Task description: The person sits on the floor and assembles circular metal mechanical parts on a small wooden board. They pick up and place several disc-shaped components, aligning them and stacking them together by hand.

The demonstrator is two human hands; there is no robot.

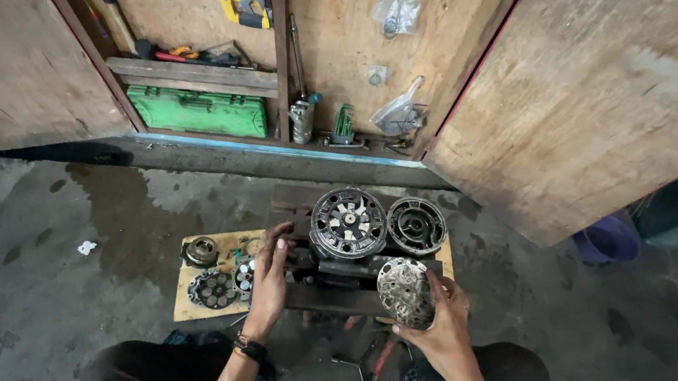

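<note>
A round metal plate (405,291) is held up in the right hand (440,326), low and a little right of the middle of the frame. The fingers are wrapped around the plate's lower right edge, so that hand is closed on it. The plate is tilted, with its flat face turned up toward the camera. The left hand (270,278) is laid flat, fingers stretched out and not closed on anything, on the dark block (330,292) in the middle of the frame. Just above the plate, and a bit to its left, a big round housing (348,222) is seen sitting on the block with its open side up. The plate is much nearer to this housing than the left hand's side parts are, and the right hand is the nearer hand to it. A second round housing (416,225) is set just beside the first, to its right. At the left of the hands, small round parts (214,287) are spread on a board (188,304). Farther up, a green toolbox (197,110) is seen in an open wooden cabinet (591,106).
</note>
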